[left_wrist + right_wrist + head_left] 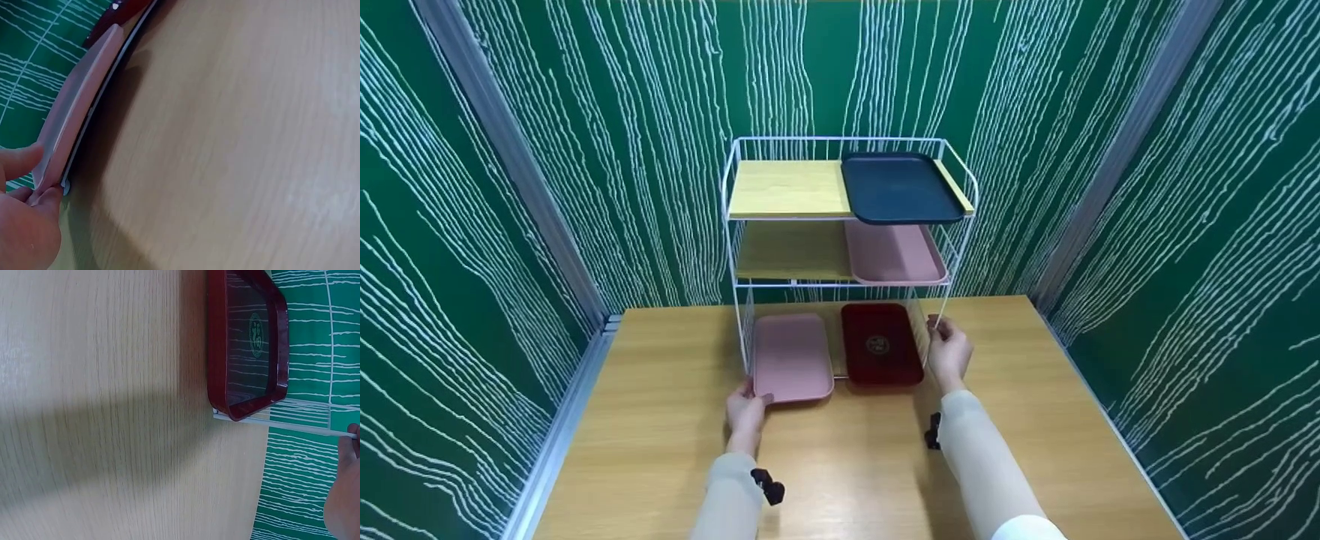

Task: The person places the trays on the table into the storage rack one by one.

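A white wire rack [733,247] stands at the back of the wooden table [660,435]. A pink tray [793,356] and a dark red tray [881,345] lie side by side at its lowest level. My left hand [751,397] pinches the pink tray's near left corner; in the left wrist view the left hand [34,185] holds the pink tray's rim [73,112] between thumb and fingers. My right hand [943,337] grips the rack's right front wire leg. In the right wrist view, fingertips of the right hand [346,455] touch the white wire [292,424] beside the red tray [250,337].
A navy tray [900,187] sits on the rack's top wooden shelf [787,187], and another pink tray [894,253] on the middle shelf. Green walls with white lines close in on three sides. A metal rail [570,420] runs along the table's left edge.
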{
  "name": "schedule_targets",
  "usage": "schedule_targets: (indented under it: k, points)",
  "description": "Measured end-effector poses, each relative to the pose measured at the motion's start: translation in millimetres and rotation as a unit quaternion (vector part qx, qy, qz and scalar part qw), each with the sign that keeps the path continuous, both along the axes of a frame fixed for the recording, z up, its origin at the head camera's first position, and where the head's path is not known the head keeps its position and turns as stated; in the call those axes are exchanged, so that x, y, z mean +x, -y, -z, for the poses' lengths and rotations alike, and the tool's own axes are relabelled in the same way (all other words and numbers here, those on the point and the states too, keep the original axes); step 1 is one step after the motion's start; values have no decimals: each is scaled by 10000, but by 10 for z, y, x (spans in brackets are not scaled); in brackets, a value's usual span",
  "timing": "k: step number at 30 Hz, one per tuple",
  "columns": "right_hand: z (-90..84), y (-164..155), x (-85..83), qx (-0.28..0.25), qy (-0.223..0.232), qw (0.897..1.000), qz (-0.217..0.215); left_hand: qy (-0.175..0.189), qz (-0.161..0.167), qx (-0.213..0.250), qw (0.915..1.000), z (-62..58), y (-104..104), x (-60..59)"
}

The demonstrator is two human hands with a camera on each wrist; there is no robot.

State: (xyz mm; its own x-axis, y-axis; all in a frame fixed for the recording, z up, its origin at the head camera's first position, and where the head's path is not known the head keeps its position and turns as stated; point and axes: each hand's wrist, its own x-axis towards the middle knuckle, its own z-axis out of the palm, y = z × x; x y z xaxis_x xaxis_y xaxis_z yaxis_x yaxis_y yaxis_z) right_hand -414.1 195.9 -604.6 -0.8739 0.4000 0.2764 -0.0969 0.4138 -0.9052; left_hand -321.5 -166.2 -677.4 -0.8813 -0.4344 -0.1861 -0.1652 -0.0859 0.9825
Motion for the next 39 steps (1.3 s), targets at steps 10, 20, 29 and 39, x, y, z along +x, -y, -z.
schedule_targets:
  k: [10, 20, 29, 39]
  points:
    - [27, -43, 0, -139, -74, 9999, -12, -93, 186, 437, 9988, 135, -70, -16]
    - [13, -80, 15, -146, -9, 9999, -24, -191, 89, 90, 9997, 211, -132, 13]
    - [30, -88, 22, 31, -99, 9999, 46, -324, -321, 368, 9983, 234, -203, -16]
    - [23, -11, 28, -167, 69, 9998, -94, 346, -885, -1794, 9792, 146, -170, -79]
